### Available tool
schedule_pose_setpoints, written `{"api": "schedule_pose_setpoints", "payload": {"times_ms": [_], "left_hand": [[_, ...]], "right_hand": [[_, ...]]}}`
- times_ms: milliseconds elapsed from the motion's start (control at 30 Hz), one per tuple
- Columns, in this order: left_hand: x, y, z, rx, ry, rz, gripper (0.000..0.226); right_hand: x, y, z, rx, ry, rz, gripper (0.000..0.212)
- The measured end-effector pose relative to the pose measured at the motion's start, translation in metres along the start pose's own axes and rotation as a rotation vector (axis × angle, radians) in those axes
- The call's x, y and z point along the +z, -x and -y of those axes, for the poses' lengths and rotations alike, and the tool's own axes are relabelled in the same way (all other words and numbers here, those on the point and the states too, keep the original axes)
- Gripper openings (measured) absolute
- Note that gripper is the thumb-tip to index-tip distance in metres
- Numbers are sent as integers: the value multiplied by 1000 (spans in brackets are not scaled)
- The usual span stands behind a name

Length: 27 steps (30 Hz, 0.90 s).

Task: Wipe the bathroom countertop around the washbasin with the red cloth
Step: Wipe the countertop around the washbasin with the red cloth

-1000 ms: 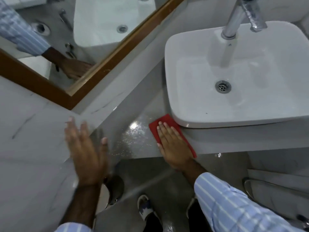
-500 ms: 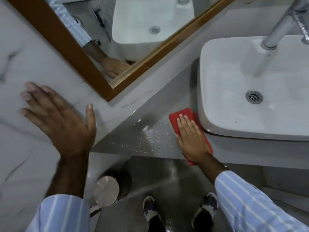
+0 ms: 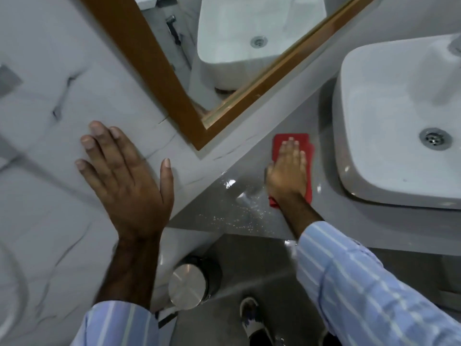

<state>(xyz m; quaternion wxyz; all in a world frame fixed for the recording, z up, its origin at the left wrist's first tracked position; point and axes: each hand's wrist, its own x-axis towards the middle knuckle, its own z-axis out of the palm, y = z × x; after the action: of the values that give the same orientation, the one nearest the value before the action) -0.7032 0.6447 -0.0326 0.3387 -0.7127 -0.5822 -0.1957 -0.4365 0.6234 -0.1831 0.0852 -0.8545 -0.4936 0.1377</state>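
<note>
Cloth [image 3: 303, 143] lies flat on the counter [image 3: 252, 196] at centre right, pinned under your right hand [image 3: 287, 176], palm down, fingers straight, likely to spread pressure. Your left hand [image 3: 124, 181] is open, empty, flat on the wall [image 3: 50, 83] at left, probably bracing your lean. Droplets glisten nearer you. Beyond, the basin [image 3: 389, 116] crowds the cloth's right, the mirror [image 3: 159, 71] its upper left.
</note>
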Motion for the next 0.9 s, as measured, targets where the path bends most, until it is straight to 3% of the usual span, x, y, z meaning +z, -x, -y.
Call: {"api": "schedule_pose_setpoints", "payload": {"times_ms": [133, 200, 267, 333, 400, 500, 567, 700, 767, 833, 900], "left_hand": [[-4, -3, -3, -20, 1, 15, 88], [-8, -4, -5, -26, 8, 36, 88], [-13, -3, 0, 7, 24, 45, 88], [-17, 0, 10, 61, 43, 29, 89], [-21, 3, 25, 70, 56, -10, 89], [-25, 5, 35, 27, 61, -34, 88], [-25, 4, 32, 2, 43, -14, 85], [-25, 0, 21, -35, 6, 18, 84], [-24, 2, 24, -25, 0, 14, 84], [-23, 2, 29, -8, -3, 0, 84], [-23, 2, 31, 2, 4, -5, 84]], "right_hand": [[20, 56, 30, -484, 35, 78, 72], [18, 79, 17, -826, 150, 171, 69], [8, 71, -8, -988, 210, 230, 69], [-1, 53, -33, -844, 192, 170, 69], [-8, 40, -47, -565, 170, 59, 68], [-3, 41, -12, -335, 108, 18, 68], [4, 56, 25, -411, 22, 61, 70], [32, 98, 65, -956, 143, 223, 65], [34, 99, 55, -1137, 216, 279, 65], [27, 86, 31, -1121, 204, 272, 66], [18, 73, 2, -920, 128, 197, 67]]}}
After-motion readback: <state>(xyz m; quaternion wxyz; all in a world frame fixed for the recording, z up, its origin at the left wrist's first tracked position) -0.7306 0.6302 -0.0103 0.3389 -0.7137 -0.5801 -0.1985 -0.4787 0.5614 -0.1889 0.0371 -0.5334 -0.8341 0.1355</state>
